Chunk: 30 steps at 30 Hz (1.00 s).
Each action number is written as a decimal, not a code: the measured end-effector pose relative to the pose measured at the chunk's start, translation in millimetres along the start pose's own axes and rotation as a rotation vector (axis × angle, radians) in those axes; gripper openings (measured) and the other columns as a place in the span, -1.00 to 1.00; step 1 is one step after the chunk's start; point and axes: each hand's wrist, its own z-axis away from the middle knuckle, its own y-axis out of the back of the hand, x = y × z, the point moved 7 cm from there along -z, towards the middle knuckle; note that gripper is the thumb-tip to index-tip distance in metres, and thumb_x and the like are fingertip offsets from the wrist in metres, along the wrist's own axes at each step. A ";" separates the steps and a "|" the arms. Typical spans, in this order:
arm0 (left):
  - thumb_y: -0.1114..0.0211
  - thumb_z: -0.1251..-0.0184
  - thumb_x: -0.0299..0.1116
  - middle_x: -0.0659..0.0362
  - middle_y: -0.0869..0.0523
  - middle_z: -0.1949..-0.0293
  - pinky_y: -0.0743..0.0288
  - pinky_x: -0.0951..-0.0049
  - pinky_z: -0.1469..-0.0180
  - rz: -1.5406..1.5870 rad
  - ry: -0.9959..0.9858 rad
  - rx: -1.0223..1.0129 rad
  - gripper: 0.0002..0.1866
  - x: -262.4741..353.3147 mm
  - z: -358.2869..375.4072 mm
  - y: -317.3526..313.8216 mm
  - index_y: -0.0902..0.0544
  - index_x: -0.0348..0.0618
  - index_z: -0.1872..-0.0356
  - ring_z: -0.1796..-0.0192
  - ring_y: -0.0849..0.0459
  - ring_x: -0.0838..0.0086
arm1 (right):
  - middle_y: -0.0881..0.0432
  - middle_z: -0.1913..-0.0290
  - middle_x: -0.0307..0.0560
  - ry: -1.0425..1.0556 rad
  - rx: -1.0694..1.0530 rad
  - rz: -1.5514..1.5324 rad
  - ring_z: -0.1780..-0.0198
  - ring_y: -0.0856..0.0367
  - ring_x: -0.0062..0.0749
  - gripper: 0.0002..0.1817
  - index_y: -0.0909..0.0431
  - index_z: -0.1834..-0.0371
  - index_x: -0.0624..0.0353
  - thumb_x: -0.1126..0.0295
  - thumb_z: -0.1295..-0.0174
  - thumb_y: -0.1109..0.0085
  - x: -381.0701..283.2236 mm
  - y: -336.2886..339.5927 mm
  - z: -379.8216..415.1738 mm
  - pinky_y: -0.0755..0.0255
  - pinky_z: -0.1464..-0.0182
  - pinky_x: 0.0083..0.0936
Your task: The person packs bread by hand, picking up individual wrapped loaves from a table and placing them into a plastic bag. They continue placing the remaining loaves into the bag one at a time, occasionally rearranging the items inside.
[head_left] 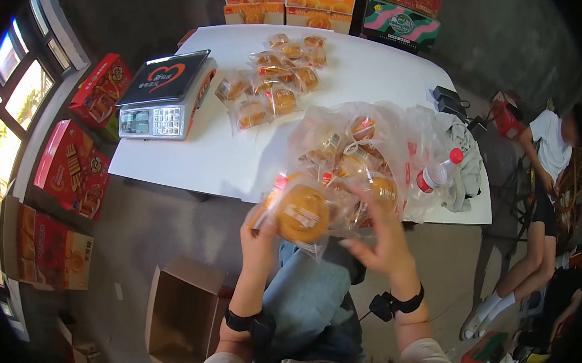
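My left hand [259, 232] is closed on a round golden bun [303, 213] in a clear wrapper, held up at the table's near edge. My right hand [380, 243] has its fingers spread, with the fingertips at the front of a clear plastic bag [388, 117]. Several wrapped buns [355, 162] fill this bag, and the held bun hides part of it. Farther back on the white table lies a loose pile of wrapped buns [281, 101].
A digital scale [164, 99] stands at the table's left. Right of the bag are a red-capped bottle [439, 172] and grey cloth [464, 162]. An open cardboard box [182, 317] sits on the floor at left. Another person [539, 164] is at the far right.
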 end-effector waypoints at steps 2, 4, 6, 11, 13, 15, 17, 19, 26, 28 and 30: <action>0.02 -0.26 0.17 0.09 -0.36 -0.22 -0.15 0.30 -0.25 0.229 -0.059 0.174 -0.26 -4.7 -6.9 12.5 -0.19 -0.20 -0.29 -0.27 -0.32 0.34 | -0.44 -0.06 0.12 -0.176 0.265 0.021 -0.06 -0.45 -0.04 -0.52 -0.34 -0.10 0.25 0.36 -0.10 -0.18 25.8 25.8 22.1 -0.32 -0.09 -0.28; 0.13 -0.31 0.16 0.13 -0.33 -0.25 -0.09 0.26 -0.27 0.486 0.024 0.197 -0.32 -9.2 -18.1 16.6 -0.18 -0.07 -0.31 -0.30 -0.27 0.34 | -0.53 0.11 0.08 -0.468 0.463 0.048 0.08 -0.54 -0.14 -0.68 -0.41 0.05 0.28 0.37 -0.16 -0.10 57.3 41.9 53.4 -0.38 0.06 -0.35; 0.29 -0.36 0.16 0.20 -0.24 -0.31 0.07 0.18 -0.33 0.843 0.161 0.152 -0.44 -25.4 -24.6 21.5 -0.16 0.25 -0.33 -0.37 -0.14 0.39 | -0.56 0.21 0.04 -0.673 0.521 0.072 0.16 -0.57 -0.20 -0.74 -0.44 0.14 0.29 0.36 -0.17 -0.07 86.7 44.3 94.0 -0.41 0.14 -0.39; 0.16 -0.31 0.19 0.23 -0.32 -0.24 -0.19 0.22 -0.22 0.740 0.314 0.100 -0.43 -91.7 -54.4 24.0 -0.26 0.19 -0.26 -0.27 -0.26 0.39 | -0.56 0.41 -0.03 -1.383 -0.164 -0.385 0.39 -0.59 -0.40 -0.50 -0.33 0.09 0.28 -0.01 -0.36 0.28 147.7 -34.2 175.7 -0.43 0.44 -0.55; 0.09 -0.27 0.23 0.26 -0.43 -0.14 -0.38 0.28 -0.12 0.803 0.292 0.130 -0.42 -91.9 -61.9 7.1 -0.34 0.16 -0.21 -0.16 -0.42 0.38 | -0.57 0.42 -0.05 -1.255 -0.232 -0.465 0.42 -0.59 -0.39 -0.38 -0.25 0.01 0.25 -0.15 -0.34 0.44 147.2 -55.2 169.6 -0.42 0.52 -0.56; 0.06 -0.26 0.23 0.19 -0.48 -0.09 -0.42 0.28 -0.09 0.734 0.404 -0.057 -0.40 -103.9 -64.6 -14.7 -0.37 0.08 -0.18 -0.11 -0.47 0.34 | -0.59 0.25 -0.01 -1.166 0.041 -0.791 0.35 -0.61 -0.36 -0.30 -0.23 -0.11 0.20 -0.24 -0.30 0.48 158.4 -74.7 165.2 -0.42 0.51 -0.54; 0.10 -0.26 0.25 0.13 -0.50 -0.09 -0.42 0.24 -0.11 0.810 0.459 0.002 -0.34 -129.3 -75.1 -21.5 -0.34 0.00 -0.21 -0.08 -0.50 0.30 | -0.56 0.14 -0.02 -1.144 0.094 -0.876 0.27 -0.60 -0.35 -0.25 -0.25 -0.16 0.16 -0.28 -0.27 0.49 181.4 -92.8 165.6 -0.45 0.44 -0.54; 0.16 -0.29 0.26 0.12 -0.47 -0.14 -0.39 0.21 -0.16 0.751 0.562 0.091 -0.32 -102.8 -71.6 -44.8 -0.31 -0.02 -0.24 -0.13 -0.48 0.30 | -0.54 0.19 -0.09 -1.191 0.304 -0.880 0.35 -0.57 -0.42 -0.34 -0.23 -0.16 0.16 -0.19 -0.33 0.45 205.3 -94.5 155.6 -0.44 0.39 -0.54; 0.21 -0.29 0.28 0.16 -0.34 -0.26 -0.26 0.29 -0.27 0.706 0.554 -0.128 -0.28 -102.3 -82.7 -85.2 -0.20 -0.01 -0.31 -0.26 -0.34 0.35 | -0.46 -0.05 -0.09 -1.129 0.369 -0.819 0.01 -0.47 -0.38 -0.31 -0.15 -0.27 0.18 -0.18 -0.33 0.40 254.4 -72.7 113.1 -0.36 0.05 -0.58; 0.22 -0.31 0.27 0.18 -0.30 -0.29 -0.21 0.34 -0.29 0.689 0.577 -0.167 -0.29 -105.0 -84.5 -93.1 -0.17 -0.01 -0.32 -0.30 -0.29 0.37 | -0.33 -0.21 -0.03 -1.037 0.510 -0.735 -0.23 -0.32 -0.32 -0.33 -0.12 -0.31 0.19 -0.13 -0.35 0.41 257.7 -48.6 93.3 -0.21 -0.21 -0.43; 0.24 -0.33 0.25 0.17 -0.30 -0.29 -0.16 0.35 -0.31 0.717 0.547 -0.200 -0.30 -111.6 -87.1 -94.9 -0.16 -0.01 -0.33 -0.31 -0.27 0.38 | -0.34 -0.21 -0.02 -0.946 0.600 -0.647 -0.23 -0.32 -0.32 -0.34 -0.12 -0.31 0.19 -0.12 -0.36 0.39 303.1 -50.0 100.6 -0.22 -0.20 -0.43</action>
